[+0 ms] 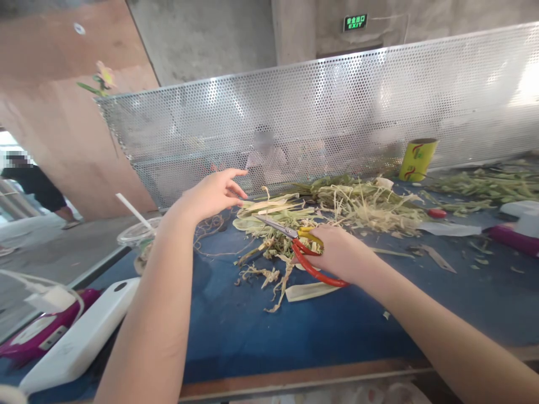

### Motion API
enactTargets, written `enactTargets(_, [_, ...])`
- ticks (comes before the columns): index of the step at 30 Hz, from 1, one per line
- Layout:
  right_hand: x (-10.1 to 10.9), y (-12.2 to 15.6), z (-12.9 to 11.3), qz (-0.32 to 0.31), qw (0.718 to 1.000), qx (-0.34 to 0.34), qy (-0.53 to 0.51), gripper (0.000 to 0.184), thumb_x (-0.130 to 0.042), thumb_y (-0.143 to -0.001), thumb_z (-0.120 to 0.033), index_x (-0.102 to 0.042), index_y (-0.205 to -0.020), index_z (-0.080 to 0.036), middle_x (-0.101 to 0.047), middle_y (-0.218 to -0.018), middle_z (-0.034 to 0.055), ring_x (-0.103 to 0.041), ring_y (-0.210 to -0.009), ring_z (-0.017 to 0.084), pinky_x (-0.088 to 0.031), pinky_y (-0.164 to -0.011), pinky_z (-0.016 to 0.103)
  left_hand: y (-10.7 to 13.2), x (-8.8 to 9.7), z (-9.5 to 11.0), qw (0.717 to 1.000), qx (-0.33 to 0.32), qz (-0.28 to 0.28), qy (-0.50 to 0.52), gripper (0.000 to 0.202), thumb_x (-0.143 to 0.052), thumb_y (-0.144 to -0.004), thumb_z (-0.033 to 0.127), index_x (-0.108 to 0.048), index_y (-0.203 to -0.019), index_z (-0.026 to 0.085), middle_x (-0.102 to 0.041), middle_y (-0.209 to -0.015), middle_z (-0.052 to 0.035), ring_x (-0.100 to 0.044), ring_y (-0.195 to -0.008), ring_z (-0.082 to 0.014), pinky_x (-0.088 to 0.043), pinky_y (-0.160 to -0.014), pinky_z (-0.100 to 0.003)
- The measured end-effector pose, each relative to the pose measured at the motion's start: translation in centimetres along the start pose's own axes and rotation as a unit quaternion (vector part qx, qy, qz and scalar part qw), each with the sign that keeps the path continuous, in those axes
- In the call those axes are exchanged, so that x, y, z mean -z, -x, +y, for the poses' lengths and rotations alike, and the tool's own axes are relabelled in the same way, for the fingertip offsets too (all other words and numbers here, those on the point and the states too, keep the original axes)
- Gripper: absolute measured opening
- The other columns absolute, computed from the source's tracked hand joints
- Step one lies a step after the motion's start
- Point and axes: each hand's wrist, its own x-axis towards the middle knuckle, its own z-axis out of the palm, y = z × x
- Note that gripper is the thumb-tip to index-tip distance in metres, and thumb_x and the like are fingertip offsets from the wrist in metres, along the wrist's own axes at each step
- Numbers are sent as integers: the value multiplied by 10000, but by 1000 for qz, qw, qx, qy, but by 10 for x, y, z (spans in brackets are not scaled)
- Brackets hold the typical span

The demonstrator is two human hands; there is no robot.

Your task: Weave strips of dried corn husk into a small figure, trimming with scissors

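My right hand (337, 252) grips a pair of scissors (318, 272) with one red and one yellow handle. Their blades point left and lie close together over a heap of dry plant strips (282, 210). My left hand (219, 193) is raised just left of that heap, fingers apart, with nothing visible in it. Under the scissors are tangled, shrivelled plant scraps (269, 275). A flat pale leaf strip (311, 292) lies below the red handle, partly covered by it. A loose tangle of thin string (210, 230) is on the blue tabletop below my left hand.
A perforated metal screen (295, 123) runs along the table's back. More dry strips (370, 207), a yellow roll (418, 160), a flat metal tool (438, 258) and a purple item (514, 240) lie right. A lidded cup (138, 233), white box (84, 331) and purple power strip (46, 336) stand left.
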Motion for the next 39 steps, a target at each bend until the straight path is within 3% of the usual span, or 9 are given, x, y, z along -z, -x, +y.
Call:
enactTargets(4, [1, -1, -2, -5, 999, -16, -34, 391, -489, -696, -572, -548, -722, -185, -575, -743, 52, -524, -618, 160, -356, -536, 251, -6, -8, -6, 997, 18, -74, 20, 892, -663, -639, 311, -159, -1369, 214, -614, -1114, -85, -570, -991, -214, -434, -773, -282])
enactTargets(6, [2, -3, -2, -9, 998, -21, -59, 400, -520, -668, -587, -557, -702, -191, -569, -704, 40, -511, -582, 146, -343, -508, 237, -11, -16, -9, 991, 18, -118, 66, 1042, -687, -616, 347, -2, -1387, 198, -597, -1151, -89, -557, -1022, -209, -433, -781, -274])
enactTargets(9, [2, -4, -2, -21, 996, -30, -82, 392, -551, -643, -588, -553, -656, -196, -558, -634, 18, -492, -537, 132, -327, -477, 225, -18, -27, -10, 978, 8, -153, 142, 1103, -679, -638, 347, 128, -1372, 181, -605, -1142, -92, -560, -1027, -198, -420, -807, -278])
enactTargets(14, [3, -5, -2, -26, 995, -38, -90, 395, -558, -634, -592, -559, -629, -197, -564, -617, 12, -497, -522, 127, -321, -463, 222, -20, -33, -11, 968, -3, -161, 192, 1086, -690, -643, 317, 95, -1378, 166, -655, -1039, -105, -574, -1004, -213, -385, -846, -322])
enactTargets(20, [5, -5, -4, -60, 988, -52, -136, 386, -573, -635, -574, -625, -716, -200, -608, -664, 26, -541, -554, 140, -350, -476, 222, -16, -30, -9, 953, -12, -187, 239, 1068, -670, -677, 269, 140, -1367, 171, -621, -1102, -131, -570, -1004, -208, -398, -813, -317])
enactTargets(25, [2, -5, -3, -87, 978, -50, -184, 395, -574, -639, -557, -638, -748, -183, -571, -593, 10, -499, -517, 123, -341, -476, 218, -15, -27, -8, 963, -10, -165, 211, 1033, -679, -664, 267, 57, -1383, 177, -659, -1020, -113, -605, -924, -207, -419, -760, -303])
enactTargets(30, [1, 0, -5, -109, 967, -19, -231, 410, -524, -672, -559, -564, -689, -151, -425, -552, -29, -357, -493, 86, -301, -466, 211, -10, -21, -4, 969, -3, -172, 176, 1014, -659, -672, 314, 53, -1383, 181, -668, -993, -94, -617, -826, -190, -437, -675, -280])
enactTargets(39, [8, 4, -9, -133, 959, 2, -251, 425, -468, -710, -582, -418, -617, -171, -336, -570, -36, -306, -512, 86, -256, -474, 210, -7, -18, 0, 974, 3, -171, 148, 1004, -641, -672, 309, 53, -1382, 167, -668, -994, -88, -615, -841, -188, -430, -705, -283])
